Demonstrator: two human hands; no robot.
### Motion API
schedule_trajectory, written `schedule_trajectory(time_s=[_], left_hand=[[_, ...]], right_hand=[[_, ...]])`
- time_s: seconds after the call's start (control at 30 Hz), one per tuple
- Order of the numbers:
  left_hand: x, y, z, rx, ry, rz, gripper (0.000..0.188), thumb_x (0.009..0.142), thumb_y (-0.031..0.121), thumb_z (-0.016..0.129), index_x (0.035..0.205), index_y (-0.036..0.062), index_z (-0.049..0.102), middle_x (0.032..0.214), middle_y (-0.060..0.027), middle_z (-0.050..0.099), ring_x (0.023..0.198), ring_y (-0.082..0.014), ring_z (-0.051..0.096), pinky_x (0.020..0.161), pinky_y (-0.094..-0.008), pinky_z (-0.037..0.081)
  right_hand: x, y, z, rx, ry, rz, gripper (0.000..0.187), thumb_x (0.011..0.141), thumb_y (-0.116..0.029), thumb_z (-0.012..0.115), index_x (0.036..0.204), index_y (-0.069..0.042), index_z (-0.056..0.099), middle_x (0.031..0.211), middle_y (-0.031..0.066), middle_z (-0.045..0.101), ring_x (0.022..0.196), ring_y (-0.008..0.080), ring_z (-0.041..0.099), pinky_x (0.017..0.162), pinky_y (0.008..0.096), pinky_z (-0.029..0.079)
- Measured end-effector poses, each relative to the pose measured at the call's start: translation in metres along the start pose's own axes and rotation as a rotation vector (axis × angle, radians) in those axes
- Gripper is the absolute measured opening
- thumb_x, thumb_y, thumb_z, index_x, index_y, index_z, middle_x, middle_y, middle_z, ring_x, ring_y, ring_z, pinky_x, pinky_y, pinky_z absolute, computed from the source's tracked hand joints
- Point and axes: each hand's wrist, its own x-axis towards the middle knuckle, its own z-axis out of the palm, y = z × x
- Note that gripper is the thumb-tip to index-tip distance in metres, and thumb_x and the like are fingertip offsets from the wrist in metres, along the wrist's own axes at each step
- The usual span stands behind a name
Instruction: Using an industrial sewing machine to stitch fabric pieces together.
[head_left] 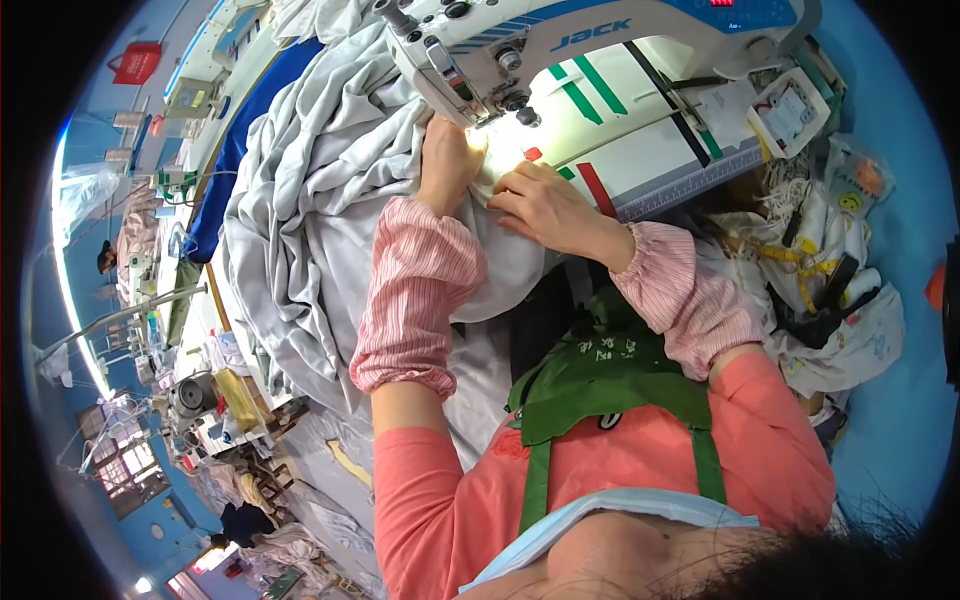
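A large heap of light grey fabric [325,170] spills over the left side of the sewing machine and down onto my lap. Beside the needle area, my left hand [450,160] is closed on this fabric, its fingertips partly lost in the lamp's glare. Just right of it, my right hand [550,208] has its fingers bent and pressed together at the fabric's edge on the machine bed. The white and blue sewing machine [590,35] stands over both hands. A small red piece [532,154] lies on the bed beyond my right fingers.
Green and red tape strips [596,188] and a ruler [690,180] mark the machine bed. At right are thread cones [812,222], a yellow measuring tape [790,256], a plastic bag and cloth scraps. Other machines and a seated person stand far left.
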Motion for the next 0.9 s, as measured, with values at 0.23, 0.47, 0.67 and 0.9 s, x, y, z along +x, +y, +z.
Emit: schedule_trajectory(time_s=[0.23, 0.47, 0.67, 0.9], left_hand=[[0.000, -0.010, 0.009, 0.130, 0.062, 0.181, 0.023, 0.076, 0.010, 0.066, 0.095, -0.0039, 0.063, 0.093, -0.0254, 0.063, 0.090, -0.0435, 0.057, 0.083, -0.0467, 0.044], [-0.007, -0.010, 0.008, 0.168, -0.177, 0.125, 0.026, 0.073, 0.007, 0.066, 0.097, -0.0041, 0.063, 0.109, -0.0243, 0.057, 0.102, -0.0427, 0.048, 0.092, -0.0472, 0.037], [-0.013, 0.003, 0.008, 0.060, 0.104, 0.114, 0.034, 0.068, 0.002, 0.069, 0.101, -0.0001, 0.062, 0.108, -0.0220, 0.058, 0.102, -0.0407, 0.048, 0.089, -0.0462, 0.038], [-0.003, -0.003, 0.007, 0.130, 0.119, 0.114, 0.028, 0.072, 0.007, 0.071, 0.098, -0.0010, 0.064, 0.101, -0.0234, 0.061, 0.097, -0.0415, 0.054, 0.087, -0.0461, 0.040]], right_hand=[[-0.001, 0.001, 0.002, 0.030, 0.023, 0.008, 0.022, 0.079, -0.016, 0.071, 0.097, -0.006, 0.066, 0.099, 0.0038, 0.060, 0.099, 0.0215, 0.055, 0.088, 0.0351, 0.044], [-0.003, 0.002, 0.003, 0.036, 0.050, 0.002, 0.019, 0.079, -0.016, 0.070, 0.096, -0.007, 0.066, 0.098, 0.0035, 0.060, 0.097, 0.0214, 0.055, 0.087, 0.0346, 0.044], [-0.003, 0.004, 0.002, 0.007, 0.044, 0.000, 0.019, 0.080, -0.017, 0.069, 0.095, -0.006, 0.067, 0.096, 0.0027, 0.061, 0.094, 0.0208, 0.055, 0.087, 0.0341, 0.045], [-0.002, 0.003, 0.005, 0.024, 0.070, -0.010, 0.019, 0.080, -0.017, 0.069, 0.095, -0.006, 0.067, 0.097, 0.0021, 0.061, 0.095, 0.0204, 0.055, 0.086, 0.0340, 0.045]])
